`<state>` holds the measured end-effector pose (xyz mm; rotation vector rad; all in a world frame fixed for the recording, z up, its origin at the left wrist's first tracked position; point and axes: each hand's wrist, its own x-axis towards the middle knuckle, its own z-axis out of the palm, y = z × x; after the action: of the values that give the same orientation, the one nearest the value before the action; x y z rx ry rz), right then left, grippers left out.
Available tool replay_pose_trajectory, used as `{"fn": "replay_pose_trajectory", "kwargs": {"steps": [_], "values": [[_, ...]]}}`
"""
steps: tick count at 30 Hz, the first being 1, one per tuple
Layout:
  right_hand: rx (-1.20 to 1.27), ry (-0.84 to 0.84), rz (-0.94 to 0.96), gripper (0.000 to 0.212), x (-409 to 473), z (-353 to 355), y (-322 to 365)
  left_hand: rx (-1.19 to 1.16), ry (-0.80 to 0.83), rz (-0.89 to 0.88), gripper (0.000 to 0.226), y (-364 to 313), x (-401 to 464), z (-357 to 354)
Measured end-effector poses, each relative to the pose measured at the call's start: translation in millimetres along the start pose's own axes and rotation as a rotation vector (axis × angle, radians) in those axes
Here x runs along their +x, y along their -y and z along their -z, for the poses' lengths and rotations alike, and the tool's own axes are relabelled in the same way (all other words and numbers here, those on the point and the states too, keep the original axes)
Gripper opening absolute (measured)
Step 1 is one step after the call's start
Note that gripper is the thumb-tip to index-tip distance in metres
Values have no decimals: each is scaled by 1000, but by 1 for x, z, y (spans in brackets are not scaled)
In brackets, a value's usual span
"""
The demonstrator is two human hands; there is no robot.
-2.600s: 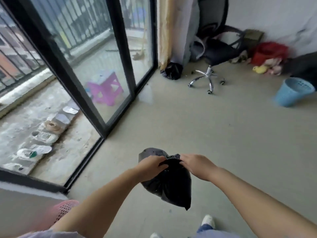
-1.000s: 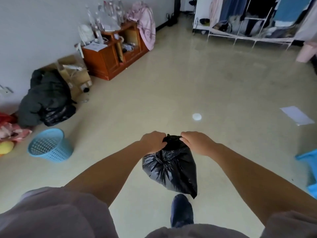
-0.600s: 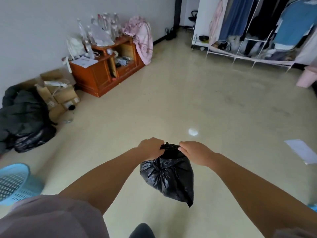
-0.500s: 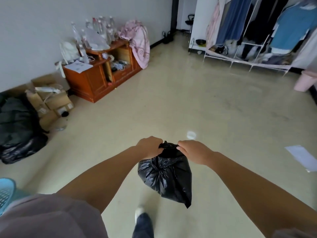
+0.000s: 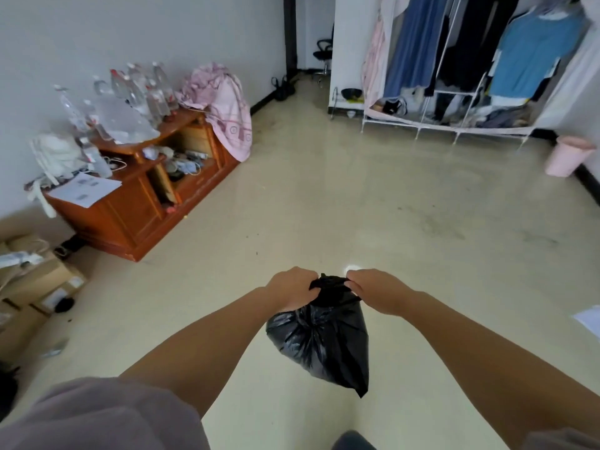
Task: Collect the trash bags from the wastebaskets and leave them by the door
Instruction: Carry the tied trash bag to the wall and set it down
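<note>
1. The left hand [image 5: 292,289] and the right hand [image 5: 378,292] were both clenched on the gathered neck of a crinkled black plastic trash bag [image 5: 324,339], one on each side, with only the bunched top of the bag showing between them.
2. The bag hung below the two fists, clear of the pale glossy floor [image 5: 373,196], bulging in its body and tapering to a loose corner at the bottom.
3. Both forearms reached in from the lower edge, and a mauve sleeve [image 5: 107,414] filled the lower left corner.
4. To the left, against the white wall, stood a low reddish-brown wooden cabinet [image 5: 136,203] with open shelves holding small clutter.
5. Clear plastic bottles [image 5: 143,89] crowded its top, a pink patterned cloth [image 5: 227,105] draped over its far end, and a printed white sheet of paper [image 5: 84,188] lay on its near end.
6. Brown cardboard boxes [image 5: 35,287] sat on the floor beside the cabinet at the left edge.
7. At the far right, a white-framed clothes rack [image 5: 454,66] held blue and dark garments.
8. A pale pink plastic wastebasket [image 5: 566,155] stood near the rack at the wall.
</note>
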<state>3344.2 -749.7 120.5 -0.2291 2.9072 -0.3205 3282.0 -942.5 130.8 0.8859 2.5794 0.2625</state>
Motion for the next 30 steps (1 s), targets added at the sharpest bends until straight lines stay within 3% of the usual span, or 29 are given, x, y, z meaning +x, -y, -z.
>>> {"fn": "replay_pose_trajectory", "kwargs": {"steps": [20, 30], "values": [[-14, 77, 50, 24, 477, 150, -253, -41, -14, 37, 17, 145, 504, 195], [8, 71, -55, 22, 724, 223, -379, -80, 22, -33, 18, 227, 775, 305]]}}
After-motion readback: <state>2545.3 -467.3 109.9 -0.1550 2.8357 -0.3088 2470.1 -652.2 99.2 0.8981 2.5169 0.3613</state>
